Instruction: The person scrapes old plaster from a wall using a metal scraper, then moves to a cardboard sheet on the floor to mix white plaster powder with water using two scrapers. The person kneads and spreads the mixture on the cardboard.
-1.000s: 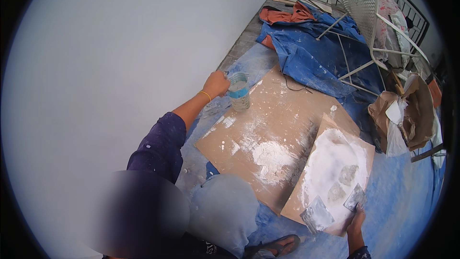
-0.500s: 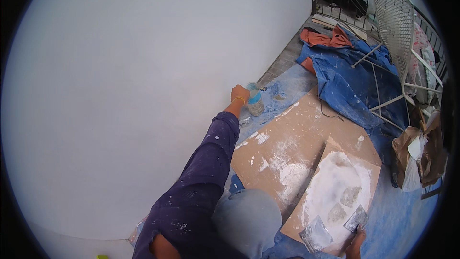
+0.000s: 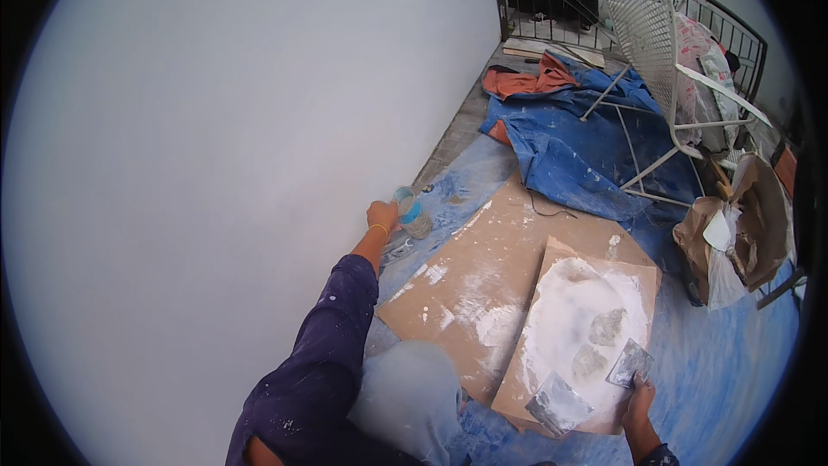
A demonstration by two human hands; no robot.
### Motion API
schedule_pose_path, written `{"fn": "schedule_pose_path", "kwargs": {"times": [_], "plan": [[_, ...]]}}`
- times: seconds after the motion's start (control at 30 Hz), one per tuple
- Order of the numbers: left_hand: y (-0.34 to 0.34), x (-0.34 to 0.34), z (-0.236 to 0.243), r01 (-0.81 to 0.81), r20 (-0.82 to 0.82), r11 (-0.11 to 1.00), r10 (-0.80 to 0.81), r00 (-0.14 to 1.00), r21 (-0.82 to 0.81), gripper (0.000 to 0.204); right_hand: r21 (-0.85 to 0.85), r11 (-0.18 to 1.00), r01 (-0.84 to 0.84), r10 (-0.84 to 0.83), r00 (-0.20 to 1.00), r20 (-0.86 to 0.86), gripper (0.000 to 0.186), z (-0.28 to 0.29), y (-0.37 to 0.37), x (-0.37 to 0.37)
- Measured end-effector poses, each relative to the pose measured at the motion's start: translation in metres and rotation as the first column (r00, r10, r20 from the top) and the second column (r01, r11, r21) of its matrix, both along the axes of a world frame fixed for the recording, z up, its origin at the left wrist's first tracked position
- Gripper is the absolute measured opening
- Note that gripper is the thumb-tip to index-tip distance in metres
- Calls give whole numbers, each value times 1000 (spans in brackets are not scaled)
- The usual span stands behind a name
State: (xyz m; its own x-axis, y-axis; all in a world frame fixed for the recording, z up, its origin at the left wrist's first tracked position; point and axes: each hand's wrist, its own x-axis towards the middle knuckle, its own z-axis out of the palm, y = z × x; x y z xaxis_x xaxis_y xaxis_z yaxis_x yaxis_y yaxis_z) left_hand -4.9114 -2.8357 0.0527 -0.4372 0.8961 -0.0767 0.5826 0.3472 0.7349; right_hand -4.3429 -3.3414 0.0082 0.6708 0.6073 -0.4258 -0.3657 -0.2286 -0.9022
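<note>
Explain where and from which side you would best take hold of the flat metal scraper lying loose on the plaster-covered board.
The loose scraper lies flat near the board's front edge, left of the one in the right hand. Probably grip its narrower near-left end, coming from the front edge. The wide blade is smeared with plaster and lies flush, giving fingers little purchase. Its handle is too blurred to make out.

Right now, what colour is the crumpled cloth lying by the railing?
The crumpled cloth is orange, clearest in the head view.

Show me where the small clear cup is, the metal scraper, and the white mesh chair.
small clear cup (image 3: pixel 410 211), head view, on its tilted side wall, held by the left hand (image 3: pixel 381 214).
metal scraper (image 3: pixel 631 363), head view, on the flat blade above the right hand (image 3: pixel 640 401).
white mesh chair (image 3: pixel 645 17), head view, on the mesh backrest.
</note>
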Motion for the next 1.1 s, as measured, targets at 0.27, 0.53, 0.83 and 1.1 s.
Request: {"fn": "schedule_pose_path", "kwargs": {"times": [0.27, 0.53, 0.83, 1.1], "plan": [[21, 21, -50, 150, 345, 986, -167, 924, 75, 46, -97, 995, 14, -11, 999, 31, 21, -61, 79, 35], [-33, 110, 30, 81, -310, 908, 55, 949, 410, 48, -177, 966, 188, -138, 955, 264, 27, -58, 83, 33], [-125, 362, 179, 913, -303, 50, -950, -82, -404, 47, -312, 945, 103, -7, 956, 293, 39, 5, 67, 14], [-309, 420, 139, 805, -75, -328, -906, -416, -495, 50, -367, 926, 85, 23, 960, 280, 36, 43, -19, -59]]}}
